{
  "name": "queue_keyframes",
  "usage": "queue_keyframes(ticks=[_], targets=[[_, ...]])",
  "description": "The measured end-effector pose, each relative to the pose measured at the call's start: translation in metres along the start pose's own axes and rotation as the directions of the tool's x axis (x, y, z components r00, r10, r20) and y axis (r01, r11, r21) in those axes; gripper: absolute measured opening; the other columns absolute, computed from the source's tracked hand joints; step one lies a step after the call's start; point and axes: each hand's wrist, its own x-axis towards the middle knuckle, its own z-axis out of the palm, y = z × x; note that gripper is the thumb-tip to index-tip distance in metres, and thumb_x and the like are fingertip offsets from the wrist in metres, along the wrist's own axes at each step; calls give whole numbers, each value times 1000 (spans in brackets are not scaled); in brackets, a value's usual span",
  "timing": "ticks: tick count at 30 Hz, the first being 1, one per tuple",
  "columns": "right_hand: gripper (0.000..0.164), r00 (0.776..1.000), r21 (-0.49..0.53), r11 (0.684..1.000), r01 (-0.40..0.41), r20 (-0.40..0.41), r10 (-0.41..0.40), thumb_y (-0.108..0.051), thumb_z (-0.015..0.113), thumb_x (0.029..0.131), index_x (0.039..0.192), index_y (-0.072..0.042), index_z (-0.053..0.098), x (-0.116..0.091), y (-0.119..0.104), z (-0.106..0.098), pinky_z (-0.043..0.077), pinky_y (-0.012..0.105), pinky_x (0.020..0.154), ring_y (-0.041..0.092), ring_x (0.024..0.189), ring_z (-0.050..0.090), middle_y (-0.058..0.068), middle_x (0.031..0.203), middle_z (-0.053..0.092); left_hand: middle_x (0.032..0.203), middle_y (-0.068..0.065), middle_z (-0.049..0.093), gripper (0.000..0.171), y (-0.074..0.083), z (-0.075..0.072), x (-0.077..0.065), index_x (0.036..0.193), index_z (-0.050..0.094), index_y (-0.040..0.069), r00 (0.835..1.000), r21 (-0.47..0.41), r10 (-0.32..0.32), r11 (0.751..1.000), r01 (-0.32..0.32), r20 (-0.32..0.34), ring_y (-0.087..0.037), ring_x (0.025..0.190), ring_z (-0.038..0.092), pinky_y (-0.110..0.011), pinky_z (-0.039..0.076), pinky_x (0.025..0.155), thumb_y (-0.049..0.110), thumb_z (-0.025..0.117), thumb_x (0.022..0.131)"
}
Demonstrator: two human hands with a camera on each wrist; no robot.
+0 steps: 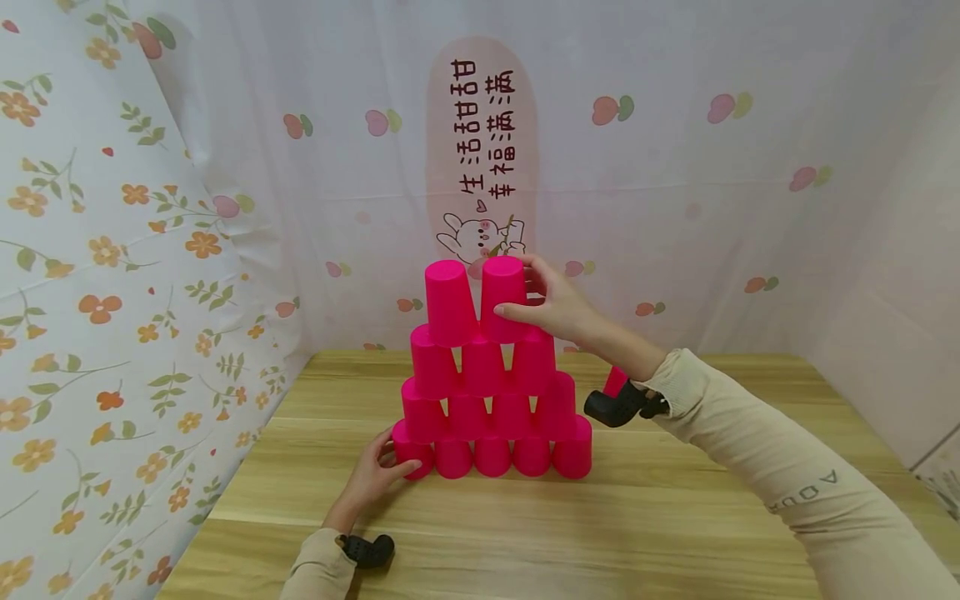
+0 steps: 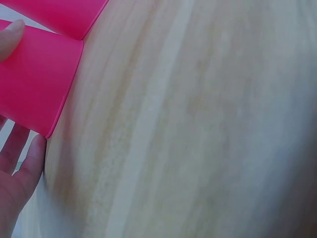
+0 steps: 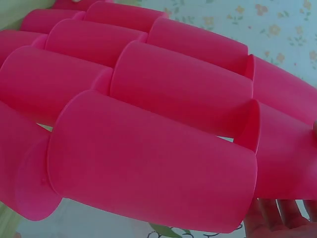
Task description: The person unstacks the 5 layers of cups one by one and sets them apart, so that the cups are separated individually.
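Upside-down pink plastic cups stand in a stepped pyramid, several rows high. Two cups form its top row. My right hand [image 1: 562, 307] holds the right one, a pink cup [image 1: 501, 287], thumb in front and fingers behind. This cup's rim meets the row below, and the left top cup [image 1: 448, 304] stands just beside it. In the right wrist view, fingers [image 3: 260, 223] lie along the held cup's side. Down at the base, my left hand [image 1: 369, 477] spans the leftmost bottom cup [image 1: 408, 450], thumb in front, other fingers behind it.
Partly hidden behind my right forearm is another pink piece [image 1: 615, 381]. The pyramid stands on a wood-grain table [image 1: 675, 517]. Behind it hangs a printed cloth [image 1: 660, 208], and a floral cloth [image 1: 97, 250] covers the left side. Each wrist carries a black camera mount.
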Motion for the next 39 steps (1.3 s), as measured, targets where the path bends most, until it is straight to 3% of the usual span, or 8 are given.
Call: queue_keyframes(ticks=[12, 21, 28, 34, 39], targets=[[63, 1000, -22, 1000, 18, -6, -18, -10, 66, 78, 131, -7, 31, 0, -1, -2, 47, 40, 83, 26, 104, 48, 13, 117, 46, 116, -22, 49, 58, -1, 1, 0, 127, 40, -6, 1000, -10, -1, 1000, 1, 11, -40, 105, 48, -46, 43, 87, -5, 65, 75], [65, 998, -55, 998, 28, -56, -32, -11, 66, 77, 131, -6, 31, 2, -11, -17, 44, 41, 87, 27, 104, 47, 13, 118, 46, 114, -21, 50, 56, 1, 1, 0, 125, 43, -6, 1000, -12, 24, 1000, -24, 4, -37, 102, 49, -45, 44, 86, -6, 66, 74], [61, 991, -88, 996, 28, -128, -40, -9, 65, 77, 129, -5, 33, 0, -6, -42, 46, 41, 82, 28, 102, 47, 13, 117, 46, 115, -21, 50, 57, -9, -1, 4, 126, 42, -6, 999, -22, 39, 999, -39, 5, -37, 102, 49, -45, 44, 85, -5, 66, 75], [58, 977, -164, 986, 8, -210, -43, -13, 64, 79, 127, -5, 34, -9, 8, -71, 47, 34, 77, 26, 102, 46, 13, 117, 46, 116, -19, 50, 59, -28, -2, 9, 128, 41, -1, 1000, -24, -5, 1000, 5, -8, -36, 104, 50, -40, 47, 84, 0, 67, 75], [59, 964, -193, 981, -22, -264, -31, -17, 63, 81, 128, -6, 31, -21, 24, -96, 46, 26, 74, 22, 101, 45, 11, 117, 44, 117, -19, 49, 61, -30, -3, 10, 129, 41, 0, 1000, -15, -4, 1000, 4, -6, -35, 105, 49, -40, 46, 85, 3, 69, 75]])
